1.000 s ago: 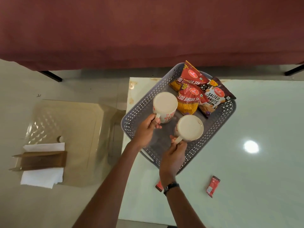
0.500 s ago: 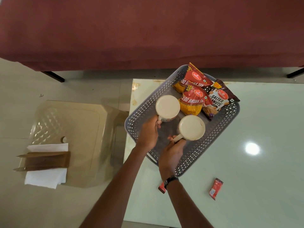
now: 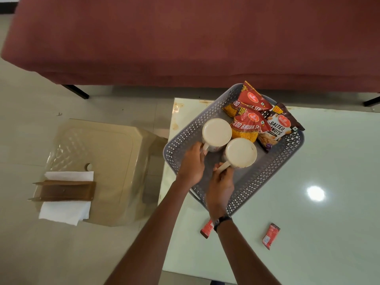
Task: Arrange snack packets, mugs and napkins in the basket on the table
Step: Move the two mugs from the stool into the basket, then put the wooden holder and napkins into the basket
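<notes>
Here, the glossy pale tabletop (image 3: 308, 233) carries a grey perforated basket (image 3: 273, 167); left hand (image 3: 192, 163) and right hand (image 3: 221, 187) each grip a mug handle; tiled floor (image 3: 30, 254) at left.

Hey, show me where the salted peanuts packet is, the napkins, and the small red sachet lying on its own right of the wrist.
salted peanuts packet (image 3: 280, 128): head view, on its printed front label.
napkins (image 3: 64, 211): head view, on the white sheet below the brown holder.
small red sachet (image 3: 271, 235): head view, on its middle.
</notes>
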Demonstrator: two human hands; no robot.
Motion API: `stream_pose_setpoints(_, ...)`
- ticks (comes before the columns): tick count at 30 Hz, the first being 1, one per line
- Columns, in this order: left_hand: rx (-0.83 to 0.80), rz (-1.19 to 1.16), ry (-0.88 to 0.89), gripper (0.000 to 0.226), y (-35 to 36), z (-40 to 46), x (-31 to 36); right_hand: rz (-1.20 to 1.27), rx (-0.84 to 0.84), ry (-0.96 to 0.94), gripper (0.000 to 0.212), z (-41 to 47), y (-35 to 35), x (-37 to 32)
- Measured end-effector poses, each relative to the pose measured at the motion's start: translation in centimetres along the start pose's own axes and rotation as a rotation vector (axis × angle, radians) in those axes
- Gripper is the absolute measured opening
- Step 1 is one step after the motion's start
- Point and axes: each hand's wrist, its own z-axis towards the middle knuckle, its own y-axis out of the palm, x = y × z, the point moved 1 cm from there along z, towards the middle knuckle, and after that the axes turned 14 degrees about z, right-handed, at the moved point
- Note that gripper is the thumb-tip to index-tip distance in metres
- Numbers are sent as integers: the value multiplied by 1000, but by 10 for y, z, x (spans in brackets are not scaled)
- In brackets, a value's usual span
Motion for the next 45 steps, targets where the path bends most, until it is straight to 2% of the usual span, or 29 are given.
stream_pose_setpoints(5,104,-136,-66,27,-24,-29,-6,20,119,60,32,-23,-14,-13)
stream_pose_setpoints(8,213,-245,-121,26,-51,-59,-16,0,92,-33,31,-44,-18,-31)
stream_pose_setpoints(10,310,-256,-180,24,-71,-81,-31,-20,-44,-136,30,-57,-9,-44)
stream_pose_setpoints(15,574,-309,-423,23,-117,-127,-91,-110,-531,-319,24,-87,58,-72)
stream_pose_setpoints(18,704,-394,-590,22,-136,-149,-125,-206,-779,-369,24,-107,114,-73)
stream_pose_setpoints(22,841,-514,-813,32,-149,-168,-165,-402,-1073,-425,29,-138,177,-53)
stream_pose_setpoints(24,830,-606,-902,38,-153,-171,-182,-519,-1185,-479,32,-151,199,-43)
stream_pose_setpoints(26,748,-717,-962,44,-155,-169,-196,-629,-1263,-509,35,-161,215,-34)
stream_pose_setpoints(29,643,-814,-963,53,-158,-163,-207,-748,-1312,-523,33,-171,234,-20)
stream_pose_setpoints(33,587,-865,-892,53,-157,-156,-217,-804,-1257,-561,32,-172,246,-4)
stream_pose_setpoints(39,550,-911,-934,54,-154,-152,-220,-817,-1217,-575,33,-172,247,0)
stream_pose_setpoints(45,533,-868,-885,56,-159,-154,-212,-680,-1205,-557,31,-171,236,-5)
